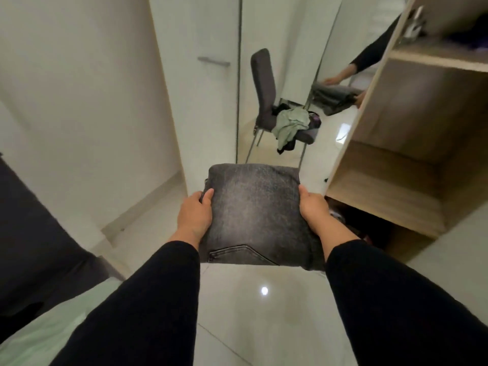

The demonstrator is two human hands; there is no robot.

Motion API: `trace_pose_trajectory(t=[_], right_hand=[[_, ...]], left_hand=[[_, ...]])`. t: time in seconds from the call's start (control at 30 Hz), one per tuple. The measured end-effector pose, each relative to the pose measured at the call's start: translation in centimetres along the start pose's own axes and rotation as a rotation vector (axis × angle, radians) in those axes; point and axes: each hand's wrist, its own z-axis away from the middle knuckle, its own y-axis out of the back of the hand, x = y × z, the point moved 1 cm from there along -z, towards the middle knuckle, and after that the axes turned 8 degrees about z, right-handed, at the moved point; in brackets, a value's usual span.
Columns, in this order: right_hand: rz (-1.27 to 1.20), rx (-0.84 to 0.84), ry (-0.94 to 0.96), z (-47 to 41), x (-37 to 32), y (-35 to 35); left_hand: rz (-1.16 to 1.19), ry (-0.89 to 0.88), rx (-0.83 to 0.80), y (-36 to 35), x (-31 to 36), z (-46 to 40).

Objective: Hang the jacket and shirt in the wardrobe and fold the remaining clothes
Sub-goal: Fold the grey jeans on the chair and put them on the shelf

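Note:
A folded pair of dark grey jeans point(254, 212) is held flat in the air in front of me, a back pocket showing at its near edge. My left hand point(195, 216) grips its left side, thumb on top. My right hand point(315, 211) grips its right side the same way. Both arms wear black sleeves. The open wardrobe point(412, 165) with bare wooden shelves stands just to the right of the jeans. A pale green garment point(290, 125) and dark clothes lie on a grey chair point(264, 91), seen in a mirrored door.
The mirrored door point(290, 48) ahead reflects my arms and the jeans. A white door point(92, 88) with a bar handle stands at the left. A pale green bed sheet point(52, 326) lies at lower left. Glossy white floor tiles point(264, 313) stretch below.

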Motion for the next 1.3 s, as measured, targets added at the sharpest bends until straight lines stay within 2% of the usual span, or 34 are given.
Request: trace_pose_trajectory(t=[0.13,0.27,0.47,0.6,0.83,1.07,1.3], right_hand=[[-0.311,-0.159,-0.146,-0.7,4.2,9.2],[-0.411,-0.240,-0.233,-0.9,9.3,16.9],[-0.556,-0.024,-0.353,-3.6,15.1,22.7],[-0.673,0.160,-0.393,-7.5,17.1,24.3],[-0.880,0.385,-0.483,-18.5,20.3,24.5],[-0.913,0.571,-0.627,-28.2,24.4,22.2],[-0.973,0.634,-0.633,-36.3,28.2,18.7]], left_hand=[[0.003,-0.082,-0.152,-8.5,5.8,0.7],[0.039,-0.187,-0.335,-16.3,11.3,1.6],[0.042,-0.238,-0.502,-26.2,17.2,1.9],[-0.007,-0.255,-0.551,-32.2,19.8,-0.1],[-0.119,-0.278,-0.725,-43.5,23.2,-7.2],[-0.310,-0.329,-0.841,-53.7,23.2,-13.1],[-0.534,-0.483,-0.824,-61.7,21.3,-16.2]])
